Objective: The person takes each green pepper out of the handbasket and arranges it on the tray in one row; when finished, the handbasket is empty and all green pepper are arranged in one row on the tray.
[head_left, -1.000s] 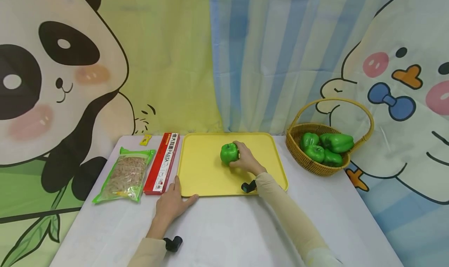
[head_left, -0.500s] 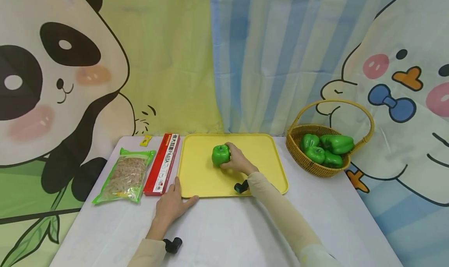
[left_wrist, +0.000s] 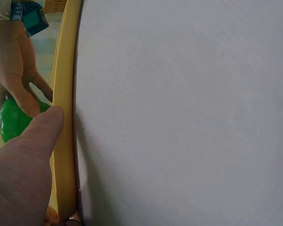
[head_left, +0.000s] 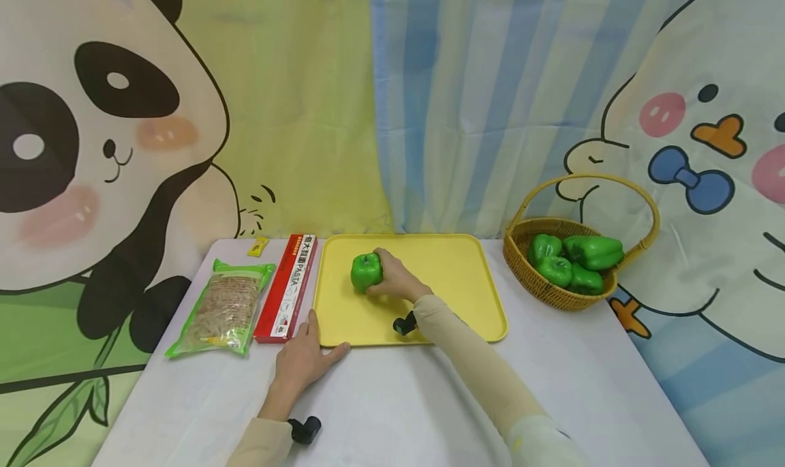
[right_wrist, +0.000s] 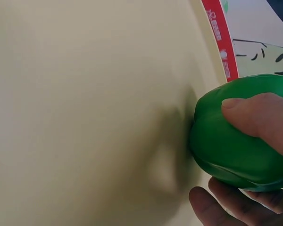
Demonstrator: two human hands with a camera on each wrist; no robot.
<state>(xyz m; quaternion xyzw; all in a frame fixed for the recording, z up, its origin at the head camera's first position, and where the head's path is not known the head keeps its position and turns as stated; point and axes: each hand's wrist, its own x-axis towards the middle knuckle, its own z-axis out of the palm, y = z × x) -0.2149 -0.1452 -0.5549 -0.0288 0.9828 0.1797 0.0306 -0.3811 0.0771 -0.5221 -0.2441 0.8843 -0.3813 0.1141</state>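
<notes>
My right hand (head_left: 398, 278) holds a green bell pepper (head_left: 366, 272) over the left half of the yellow tray (head_left: 441, 269). In the right wrist view the thumb lies across the pepper (right_wrist: 236, 136), with fingers on its other side. Whether the pepper touches the tray is hard to tell. My left hand (head_left: 300, 363) rests at the tray's front left corner, its fingers extended and spread. Its thumb (left_wrist: 47, 125) touches the front rim in the left wrist view, where the pepper (left_wrist: 14, 120) shows partly behind it.
Left of the tray lie a red and white pasta box (head_left: 287, 290), a green-edged bag of noodles (head_left: 223, 309) and a small yellow packet (head_left: 257, 247). At the right stands a wicker basket (head_left: 521, 276) with several green peppers. Printed curtains (head_left: 306, 112) hang behind the white table (head_left: 380, 412).
Gripping the bell pepper, my right hand has moved left across the tray, closer to its left edge. My left hand stays at the tray corner.
</notes>
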